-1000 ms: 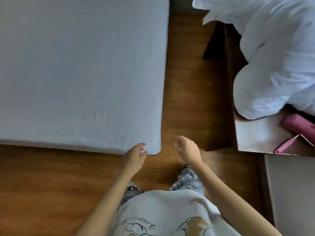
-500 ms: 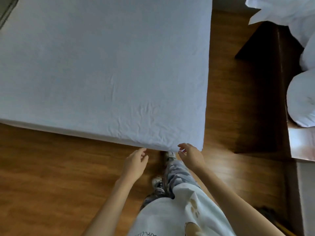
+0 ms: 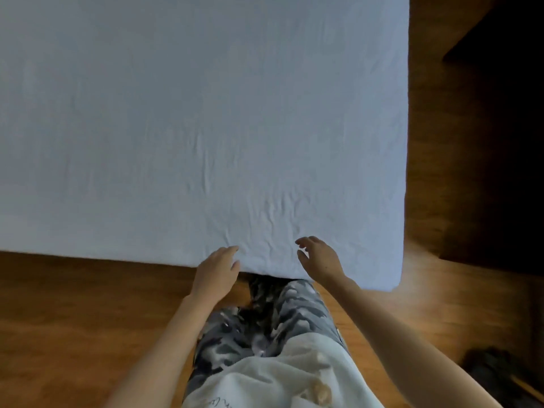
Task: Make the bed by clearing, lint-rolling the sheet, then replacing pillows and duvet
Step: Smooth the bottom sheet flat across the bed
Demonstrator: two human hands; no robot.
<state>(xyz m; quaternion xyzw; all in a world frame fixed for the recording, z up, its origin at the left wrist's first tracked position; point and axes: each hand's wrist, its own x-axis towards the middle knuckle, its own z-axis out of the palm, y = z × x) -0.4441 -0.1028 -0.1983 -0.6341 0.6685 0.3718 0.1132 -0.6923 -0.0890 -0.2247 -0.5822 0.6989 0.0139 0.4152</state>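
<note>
Sheet [image 3: 206,128] edge lies under left hand [image 3: 216,273], right hand [image 3: 321,257].

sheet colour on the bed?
Plain pale blue-grey sheet, no pattern, lightly wrinkled near the foot edge. Head view, the only one.

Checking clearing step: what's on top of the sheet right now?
The sheet is bare apart from wrinkles near its near edge. Left hand and right hand reach over that edge, empty. The far end lies out of frame.
</note>
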